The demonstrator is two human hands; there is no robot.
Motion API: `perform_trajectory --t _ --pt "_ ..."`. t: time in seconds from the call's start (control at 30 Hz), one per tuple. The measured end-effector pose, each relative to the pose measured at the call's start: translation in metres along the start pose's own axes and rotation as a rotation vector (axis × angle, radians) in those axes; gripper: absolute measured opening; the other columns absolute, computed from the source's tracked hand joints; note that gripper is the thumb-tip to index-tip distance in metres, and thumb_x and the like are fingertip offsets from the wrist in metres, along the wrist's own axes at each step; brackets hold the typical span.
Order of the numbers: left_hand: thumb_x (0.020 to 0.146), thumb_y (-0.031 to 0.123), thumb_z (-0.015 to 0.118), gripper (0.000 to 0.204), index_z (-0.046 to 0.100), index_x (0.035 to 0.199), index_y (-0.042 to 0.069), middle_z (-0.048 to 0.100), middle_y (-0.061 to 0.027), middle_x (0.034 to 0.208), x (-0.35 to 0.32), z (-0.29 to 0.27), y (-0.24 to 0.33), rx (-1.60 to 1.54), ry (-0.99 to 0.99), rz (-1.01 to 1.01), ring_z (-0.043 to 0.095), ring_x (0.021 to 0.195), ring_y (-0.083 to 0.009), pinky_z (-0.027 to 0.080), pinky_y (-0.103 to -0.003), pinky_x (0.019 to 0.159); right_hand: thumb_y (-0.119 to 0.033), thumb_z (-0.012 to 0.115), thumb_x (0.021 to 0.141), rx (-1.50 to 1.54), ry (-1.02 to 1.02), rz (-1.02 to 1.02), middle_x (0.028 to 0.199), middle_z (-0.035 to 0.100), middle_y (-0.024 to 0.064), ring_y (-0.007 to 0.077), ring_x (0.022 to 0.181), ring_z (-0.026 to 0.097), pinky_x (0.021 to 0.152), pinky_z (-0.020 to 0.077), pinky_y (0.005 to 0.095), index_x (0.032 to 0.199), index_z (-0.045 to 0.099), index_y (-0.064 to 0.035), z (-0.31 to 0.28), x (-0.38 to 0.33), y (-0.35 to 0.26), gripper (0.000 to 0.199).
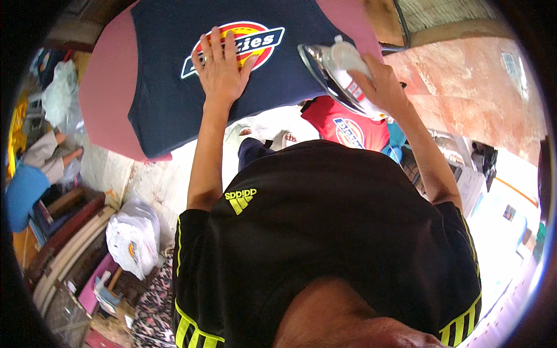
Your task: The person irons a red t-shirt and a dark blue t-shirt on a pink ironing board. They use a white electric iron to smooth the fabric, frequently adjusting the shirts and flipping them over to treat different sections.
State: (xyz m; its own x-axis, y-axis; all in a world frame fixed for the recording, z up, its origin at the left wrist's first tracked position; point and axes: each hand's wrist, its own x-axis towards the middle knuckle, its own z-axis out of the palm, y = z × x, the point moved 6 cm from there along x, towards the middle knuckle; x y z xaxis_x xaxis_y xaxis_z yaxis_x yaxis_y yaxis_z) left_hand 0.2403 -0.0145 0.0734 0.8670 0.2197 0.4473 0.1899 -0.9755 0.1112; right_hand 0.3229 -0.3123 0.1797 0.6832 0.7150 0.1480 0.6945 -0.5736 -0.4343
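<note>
A dark navy sleeveless shirt [174,110] with a red, yellow and white printed emblem lies spread over a pink-covered board [107,87]. My left hand [223,69] rests flat on the emblem, fingers apart, a ring on one of them. To its right, my right hand [380,87] is wrapped round the handle of a clothes iron [342,64] with a white body and a shiny metal soleplate. The iron is tilted near the shirt's right side, its soleplate facing left. Whether its lower edge touches the cloth I cannot tell.
A red garment [318,118] with a similar emblem lies below the board's near edge. White plastic bags [132,238] stand on the floor at left, beside stacked long pieces [69,249]. Another person's leg [49,156] shows at far left by a blue rounded object [26,194].
</note>
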Motion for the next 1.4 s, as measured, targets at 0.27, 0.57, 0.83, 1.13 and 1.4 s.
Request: perform_trajectory --t 0.27,0.57,0.83,1.13,1.4 --pt "0.099 0.058 0.038 0.072 0.040 0.148 0.006 0.029 -0.0233 0.157 -0.093 -0.043 -0.108 0.188 0.017 -0.562 0.023 0.146 -0.0431 0.017 -0.065 0.112 -0.047 0.064 0.092 0.063 -0.366 -0.243 0.079 0.065 0.0260 0.0432 0.078 0.067 0.068 0.0522 0.0485 0.101 0.055 -0.0031 0.036 0.024 -0.045 0.046" --pt "0.096 0.045 0.055 0.058 0.050 0.136 0.004 0.046 -0.0202 0.143 -0.112 -0.072 -0.178 0.189 0.246 -0.676 0.044 0.130 -0.0373 0.035 -0.057 0.102 -0.040 0.066 0.091 0.204 -0.340 -0.314 0.092 0.067 0.0276 0.0452 0.082 0.066 0.071 0.0521 0.0495 0.102 0.057 0.0017 0.068 0.032 -0.119 0.044" --pt "0.092 0.041 0.067 0.037 0.068 0.108 0.008 0.071 -0.0124 0.096 -0.101 -0.088 -0.235 -0.115 0.027 -0.562 0.068 0.090 -0.0302 0.050 -0.040 0.082 -0.038 0.065 0.092 0.197 -0.373 -0.155 0.105 0.067 0.0305 0.0421 0.094 0.068 0.083 0.0551 0.0428 0.126 0.053 0.0060 0.110 0.038 -0.195 0.057" --pt "0.094 0.032 0.066 0.028 0.067 0.103 0.005 0.068 -0.0112 0.083 -0.098 -0.087 -0.262 -0.684 -0.079 -0.502 0.064 0.075 -0.0186 0.050 -0.033 0.072 -0.039 0.064 0.093 0.164 -0.231 -0.075 0.100 0.067 0.0295 0.0416 0.090 0.069 0.083 0.0554 0.0451 0.114 0.055 0.0041 0.162 0.072 -0.267 0.049" --pt "0.093 0.016 0.065 0.019 0.068 0.105 0.000 0.068 -0.0072 0.078 -0.104 -0.082 -0.268 -0.920 -0.175 -0.498 0.060 0.067 -0.0109 0.049 -0.026 0.064 -0.040 0.064 0.093 0.227 -0.144 0.018 0.083 0.067 0.0292 0.0436 0.080 0.069 0.069 0.0569 0.0481 0.106 0.056 0.0029 0.171 0.070 -0.291 0.045"
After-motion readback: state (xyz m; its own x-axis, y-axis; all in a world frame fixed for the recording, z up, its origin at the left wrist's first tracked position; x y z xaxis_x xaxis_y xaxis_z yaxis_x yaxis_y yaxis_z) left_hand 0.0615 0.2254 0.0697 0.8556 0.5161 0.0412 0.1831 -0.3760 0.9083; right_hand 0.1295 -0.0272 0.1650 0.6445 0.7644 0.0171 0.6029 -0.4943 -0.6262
